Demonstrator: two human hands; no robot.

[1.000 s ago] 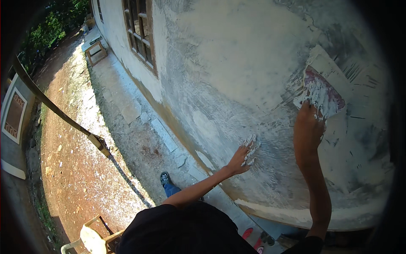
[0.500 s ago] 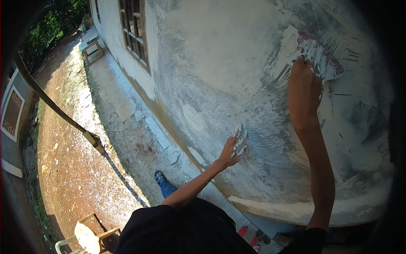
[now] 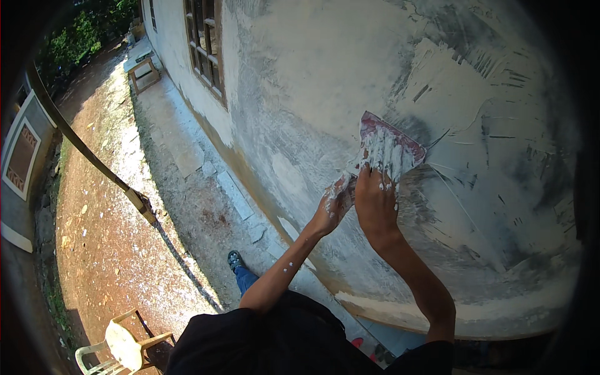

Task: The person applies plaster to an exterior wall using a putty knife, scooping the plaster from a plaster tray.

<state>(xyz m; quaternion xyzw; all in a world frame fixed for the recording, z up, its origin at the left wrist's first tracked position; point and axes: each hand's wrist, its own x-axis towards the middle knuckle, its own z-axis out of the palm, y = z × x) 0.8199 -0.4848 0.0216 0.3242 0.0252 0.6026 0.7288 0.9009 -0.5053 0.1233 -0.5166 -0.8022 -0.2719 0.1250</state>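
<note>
My right hand (image 3: 377, 203) is closed on a broad reddish putty knife (image 3: 409, 147), its blade thickly smeared with wet white putty (image 3: 382, 144). The blade is in front of the wall, left of the fresh putty patch; whether it touches the wall I cannot tell. Close beside it, my left hand (image 3: 332, 206) reaches up to the near left side of the tool, white putty on its fingers. Those fingertips are partly hidden by the right hand and putty, so their grip is unclear. The grey wall (image 3: 300, 81) carries uneven pale coats and streaky scrape marks.
A wooden-framed window (image 3: 205, 47) is set in the wall ahead. A pale plastic chair (image 3: 122, 347) stands at lower left. A leaning pole (image 3: 87, 150) crosses the dirt path (image 3: 103, 244). Farther along the wall stands a small bench (image 3: 144, 72). My shoe (image 3: 235, 259) rests on the concrete strip.
My right hand has brought the putty knife down and left from the upper right of the wall. My left hand has shifted slightly up and left, and the two hands now meet.
</note>
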